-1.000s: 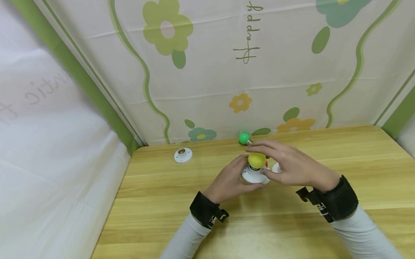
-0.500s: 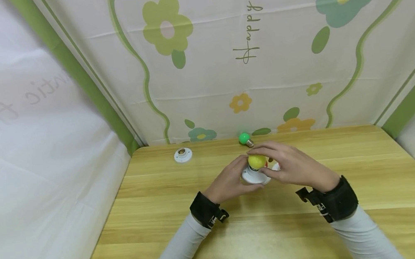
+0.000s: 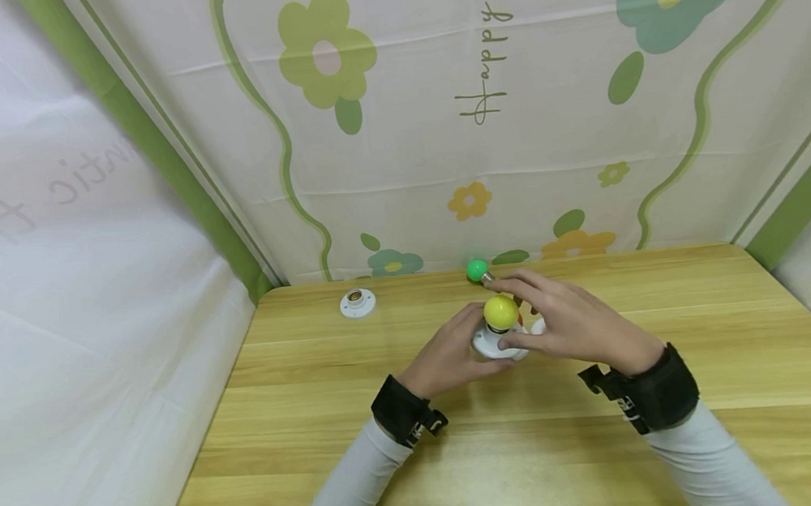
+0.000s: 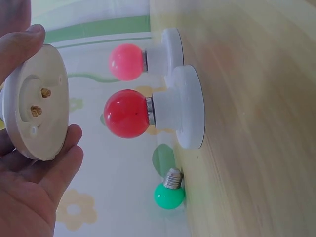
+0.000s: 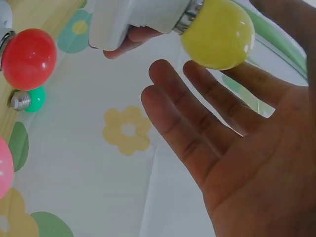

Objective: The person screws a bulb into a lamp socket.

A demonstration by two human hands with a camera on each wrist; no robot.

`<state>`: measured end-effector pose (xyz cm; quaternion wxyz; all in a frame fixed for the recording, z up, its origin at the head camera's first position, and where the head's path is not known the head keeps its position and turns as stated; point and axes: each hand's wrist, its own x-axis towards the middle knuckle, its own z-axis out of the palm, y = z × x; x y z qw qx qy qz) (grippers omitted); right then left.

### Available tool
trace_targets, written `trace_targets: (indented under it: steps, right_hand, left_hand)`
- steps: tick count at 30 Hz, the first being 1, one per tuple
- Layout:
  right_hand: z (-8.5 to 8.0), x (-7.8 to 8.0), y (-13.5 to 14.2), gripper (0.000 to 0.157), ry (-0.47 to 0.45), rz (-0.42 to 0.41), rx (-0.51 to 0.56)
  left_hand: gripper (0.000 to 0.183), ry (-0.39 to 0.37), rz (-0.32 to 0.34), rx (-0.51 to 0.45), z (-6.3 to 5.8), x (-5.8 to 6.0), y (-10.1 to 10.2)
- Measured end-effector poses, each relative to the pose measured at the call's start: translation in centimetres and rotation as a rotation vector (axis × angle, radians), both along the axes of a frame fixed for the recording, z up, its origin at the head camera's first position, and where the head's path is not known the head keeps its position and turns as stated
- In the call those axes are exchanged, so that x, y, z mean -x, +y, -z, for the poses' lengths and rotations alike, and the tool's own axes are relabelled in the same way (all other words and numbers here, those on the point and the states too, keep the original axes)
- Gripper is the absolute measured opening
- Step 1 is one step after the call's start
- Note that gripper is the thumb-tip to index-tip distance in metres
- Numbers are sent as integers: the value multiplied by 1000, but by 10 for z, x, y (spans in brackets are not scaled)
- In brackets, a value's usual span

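Observation:
My left hand [image 3: 448, 355] grips a round white lamp holder [image 4: 54, 113] by its rim, held up off the table with its underside showing in the left wrist view. A yellow bulb [image 3: 502, 311] sits in its socket, with some of the metal screw base visible in the right wrist view. Around the bulb my right hand [image 3: 576, 318] is spread, its fingers [image 5: 187, 128] nearly straight and loose. The fingertips lie close beside the yellow glass, and the thumb overlaps the holder in the head view.
Behind the hands stand two white holders, one with a red bulb [image 4: 126, 113], one with a pink bulb [image 4: 127, 61]. A loose green bulb [image 3: 476, 270] lies at the table's back edge by the printed curtain [image 3: 393, 124]. Farther left is a bare lamp holder [image 3: 357, 303].
The right hand's fingers have come off the yellow bulb and spread wider, its thumb shifting left and down. More of the bulb shows. The left hand has stayed in place.

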<state>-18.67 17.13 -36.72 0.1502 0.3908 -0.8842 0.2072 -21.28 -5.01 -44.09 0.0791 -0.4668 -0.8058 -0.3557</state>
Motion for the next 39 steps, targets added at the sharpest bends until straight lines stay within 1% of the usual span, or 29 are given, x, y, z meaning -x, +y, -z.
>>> trace_targets:
  steps: [2, 5, 8, 13, 18, 22, 26, 31, 34, 37, 39]
  right_hand:
    - [-2, 0, 1, 72, -9, -20, 4]
    - [-3, -1, 1, 68, -15, -68, 22]
    - [-4, 0, 1, 64, -7, -112, 41]
    - [-3, 0, 2, 53, 11, -138, 56]
    - [-3, 0, 2, 48, -10, -119, 64]
    - [-3, -1, 2, 45, -13, -62, 55]
    - [-3, -1, 1, 44, 9, -12, 36]
    - [-1, 0, 0, 46, 27, 12, 18]
    - [-1, 0, 0, 51, 9, 29, 15]
    - [-2, -1, 1, 62, -32, 43, 17]
    - [-2, -2, 2, 69, -63, 35, 25]
  left_hand:
    - [77, -1, -4, -3, 0, 0, 0]
    - [78, 7, -1, -4, 0, 1, -1]
    - [82, 19, 9, -8, 0, 1, 0]
    - [85, 33, 14, -8, 0, 2, 1]
    - [80, 34, 8, 1, 0, 1, 1]
    - [75, 32, 8, 5, 0, 0, 1]
    - [72, 23, 9, 4, 2, 0, 1]
    - [72, 9, 15, 2, 4, 1, 2]
    - [74, 6, 16, 3, 4, 1, 2]
    - [75, 6, 10, 7, 2, 0, 1]
    - [75, 4, 7, 9, 2, -1, 1]
